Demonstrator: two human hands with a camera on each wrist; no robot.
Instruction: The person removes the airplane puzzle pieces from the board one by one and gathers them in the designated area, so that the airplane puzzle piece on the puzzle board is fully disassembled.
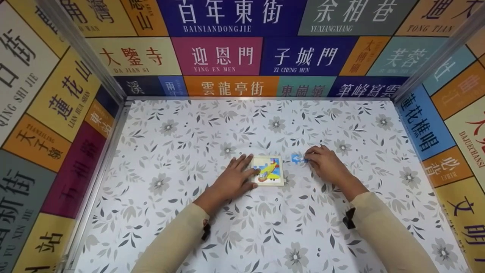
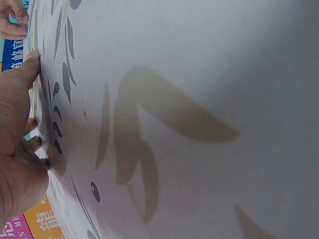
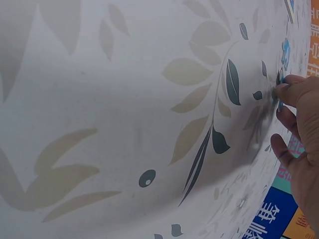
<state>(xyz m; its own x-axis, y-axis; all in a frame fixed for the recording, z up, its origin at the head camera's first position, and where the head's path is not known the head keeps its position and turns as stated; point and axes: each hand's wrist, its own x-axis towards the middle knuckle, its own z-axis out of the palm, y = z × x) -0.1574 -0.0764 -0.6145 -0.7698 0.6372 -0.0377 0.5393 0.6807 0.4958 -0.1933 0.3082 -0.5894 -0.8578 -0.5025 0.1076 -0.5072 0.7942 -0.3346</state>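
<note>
A small framed jigsaw puzzle lies flat near the middle of the table, with a yellow airplane on blue in its tray. The upper left of the tray shows bare pale backing. My left hand rests on the frame's left side, fingers spread, thumb at the lower edge. To the right of the frame lie loose blue puzzle pieces, too small to tell apart fully. There my right hand pinches a blue puzzle piece between thumb and fingertips, close to the table surface.
The table has a white cover printed with grey flowers and leaves. Panels with street-name lettering stand along the back and both sides. Dark devices are strapped at both sleeve cuffs.
</note>
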